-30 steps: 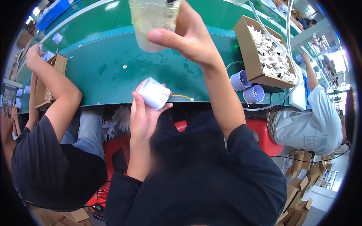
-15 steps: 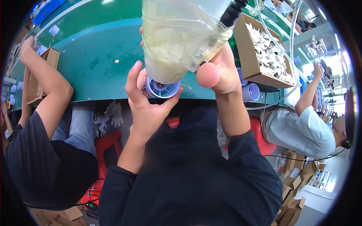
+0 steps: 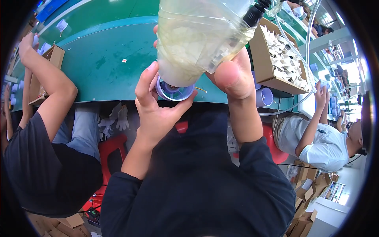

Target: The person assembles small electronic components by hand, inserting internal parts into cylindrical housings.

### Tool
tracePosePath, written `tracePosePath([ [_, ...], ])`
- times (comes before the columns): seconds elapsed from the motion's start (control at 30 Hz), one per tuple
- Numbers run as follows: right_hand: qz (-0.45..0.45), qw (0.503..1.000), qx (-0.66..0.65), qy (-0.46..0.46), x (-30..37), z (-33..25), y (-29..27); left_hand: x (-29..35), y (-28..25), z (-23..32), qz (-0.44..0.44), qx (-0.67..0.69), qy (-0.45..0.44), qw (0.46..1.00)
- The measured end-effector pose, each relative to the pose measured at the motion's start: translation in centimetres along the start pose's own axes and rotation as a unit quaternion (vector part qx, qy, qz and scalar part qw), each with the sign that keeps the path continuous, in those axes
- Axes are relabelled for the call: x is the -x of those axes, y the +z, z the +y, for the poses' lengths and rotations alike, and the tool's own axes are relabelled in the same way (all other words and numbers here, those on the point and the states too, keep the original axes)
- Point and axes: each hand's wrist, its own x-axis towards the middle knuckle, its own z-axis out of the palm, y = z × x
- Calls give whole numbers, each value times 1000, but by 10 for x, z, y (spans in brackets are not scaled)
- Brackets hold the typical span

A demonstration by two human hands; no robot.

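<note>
My left hand (image 3: pixel 156 116) is closed around a purple round plastic housing (image 3: pixel 174 95), thumb and fingers on its sides. Spokes and a small dark centre show inside the housing. Above it is a bulky tool wrapped in cloudy plastic (image 3: pixel 193 43), gripped by my right hand (image 3: pixel 237 79). The thumb presses toward the camera, while some fingertips show at the tool's far left side. The tool's lower end covers part of the housing's opening; I cannot tell whether they touch. A thin yellowish wire (image 3: pixel 201 90) sticks out beside the housing.
On the green table (image 3: pixel 102 79), a cardboard box (image 3: pixel 263 59) of white pieces stands at right, near a purple cup-like part (image 3: pixel 264 97). Clear tubing (image 3: pixel 306 39) curves past it. Co-workers sit at both sides, the left one's arm (image 3: pixel 55 81) beside another box (image 3: pixel 57 59).
Both hands, with the wrapped tool and the housing, have shifted slightly right and up in the picture. My right thumb has shifted against the tool. The co-worker at right has lowered an arm.
</note>
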Motion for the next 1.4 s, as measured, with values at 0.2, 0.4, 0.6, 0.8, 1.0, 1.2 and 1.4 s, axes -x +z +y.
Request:
tracePosePath([
  [0.2,-20,999,-32,20,-2,-6,9,0,1,-1,4,4,1,1000],
  [0.4,-41,996,-64,40,-7,-11,18,0,1,-1,-1,0,2,1000],
  [0.6,-60,992,-93,56,-13,-14,27,-1,2,-1,7,-6,8,1000],
  [0.8,-65,990,-107,62,-19,-19,38,-1,1,-1,-2,12,5,1000],
  [1.0,-43,998,-49,18,-22,-24,38,-1,-2,8,-24,-61,-27,997],
  [1.2,-43,994,43,-86,-20,-31,21,10,7,11,15,32,-138,990],
  [1.4,0,512,847,143,-7,-99,-43,45,5,13,-11,39,-250,967],
])
